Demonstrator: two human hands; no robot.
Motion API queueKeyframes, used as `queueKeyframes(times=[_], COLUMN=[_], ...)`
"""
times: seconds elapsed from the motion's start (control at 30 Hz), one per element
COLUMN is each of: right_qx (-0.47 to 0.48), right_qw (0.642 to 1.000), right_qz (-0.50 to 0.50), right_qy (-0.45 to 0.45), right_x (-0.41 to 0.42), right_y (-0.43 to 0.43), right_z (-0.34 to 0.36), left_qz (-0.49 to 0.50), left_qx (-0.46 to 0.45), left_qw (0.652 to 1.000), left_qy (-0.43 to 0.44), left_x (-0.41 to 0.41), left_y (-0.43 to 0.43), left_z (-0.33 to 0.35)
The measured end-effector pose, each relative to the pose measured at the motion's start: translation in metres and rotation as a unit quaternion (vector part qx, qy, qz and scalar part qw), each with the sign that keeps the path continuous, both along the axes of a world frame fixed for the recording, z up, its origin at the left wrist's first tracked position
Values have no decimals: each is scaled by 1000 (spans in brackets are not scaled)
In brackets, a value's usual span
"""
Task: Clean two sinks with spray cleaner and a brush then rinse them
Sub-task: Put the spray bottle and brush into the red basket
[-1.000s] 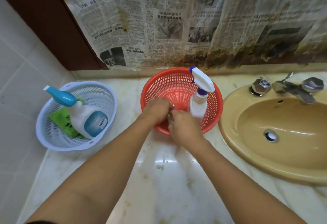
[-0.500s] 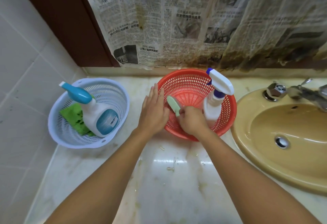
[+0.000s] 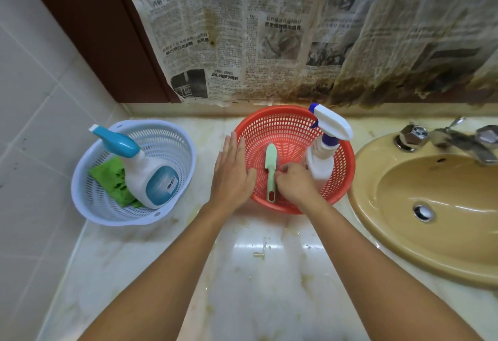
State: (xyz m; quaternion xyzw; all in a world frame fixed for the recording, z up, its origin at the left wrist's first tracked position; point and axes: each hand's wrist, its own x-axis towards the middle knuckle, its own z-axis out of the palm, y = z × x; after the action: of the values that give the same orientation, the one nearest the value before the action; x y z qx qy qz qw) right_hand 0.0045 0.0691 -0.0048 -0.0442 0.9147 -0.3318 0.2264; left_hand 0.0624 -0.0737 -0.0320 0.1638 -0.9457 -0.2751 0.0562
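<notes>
Well, I read this as the tool-fetching stage. The brush point(image 3: 270, 163) and the spray bottle point(image 3: 322, 160) both sit inside the red basket point(image 3: 285, 125) on the worktop point(image 3: 269, 273). The one sink point(image 3: 458, 192) I can see, to the right of the red basket, shows no foam and no running water. By my judgement spraying, scrubbing and rinsing are all left to do. The second sink is out of view, so I can say nothing of it.

The brush lies flat on the red basket's floor, head toward the far wall and handle toward the near rim. The spray bottle stands upright against the right wall. My left grip point(image 3: 233, 173) rests flat on the left rim, fingers straight, holding nothing. My right grip point(image 3: 296, 183) is inside the red basket, between brush and spray bottle. Its fingers are curled against the right side of the brush handle; I cannot tell whether they actually pinch it.
</notes>
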Motion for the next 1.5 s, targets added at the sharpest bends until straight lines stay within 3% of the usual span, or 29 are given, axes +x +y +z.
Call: queueKeyframes(times=[0.2, 0.37, 0.43, 0.57, 0.7, 1.03, 1.5], right_qx=[-29, -28, -1, 49, -16, 41, 66], right_qw=[990, 925, 912, 946, 975, 963, 964], right_qz=[42, 37, -13, -14, 69, 63, 67], right_qy=[130, 377, 410, 320, 212, 257, 247], right_x=[24, 39, 36, 20, 13, -21, -26], right_y=[37, 89, 106, 119, 111, 94, 94], right_z=[17, 7, 0, -10, -19, -39, -35], left_qz=[10, 21, 32, 43, 36, 36, 16], left_qx=[6, 12, 11, 5, -35, -69, -71], left_qw=[1000, 1000, 999, 999, 999, 997, 996], left_qy=[5, 3, 2, -11, -13, -24, -52], left_x=[1, 10, 15, 26, 31, 9, 7], left_y=[3, 12, 17, 25, 25, 19, 14], left_z=[0, 2, 2, -4, -10, -6, -5])
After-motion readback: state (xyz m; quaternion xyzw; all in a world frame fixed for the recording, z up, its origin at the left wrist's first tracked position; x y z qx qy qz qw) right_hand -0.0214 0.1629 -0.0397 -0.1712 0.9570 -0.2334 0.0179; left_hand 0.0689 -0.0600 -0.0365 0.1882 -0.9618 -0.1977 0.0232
